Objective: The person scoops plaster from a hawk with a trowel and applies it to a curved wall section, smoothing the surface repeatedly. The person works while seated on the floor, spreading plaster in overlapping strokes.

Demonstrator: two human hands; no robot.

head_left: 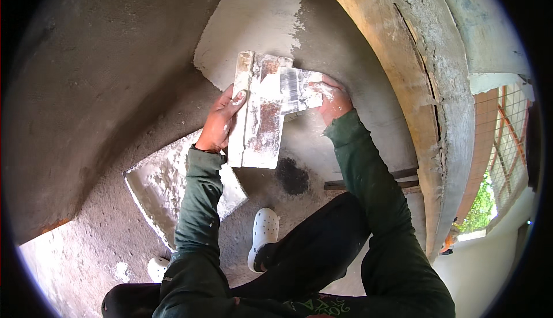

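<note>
"The hands?"
"The left hand (218, 123) is clamped on the left edge of a flat, rectangular, white-smeared board (265, 116); the right hand (335, 100) grips a grey, white-coated flat blade (292, 90) overlapping its face."
"Handling?"
"Probably stiff, light, slick where wet; hold the edges. It's in mid-air; beyond are a shallow, white-caked tray (148, 212) and pale wall patch (253, 18)."

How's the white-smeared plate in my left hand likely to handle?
The plate looks flat and straight-edged, so it's probably stiff. The white smears could make it slippery if wet. Its flat shape seems unlikely to roll.
</note>
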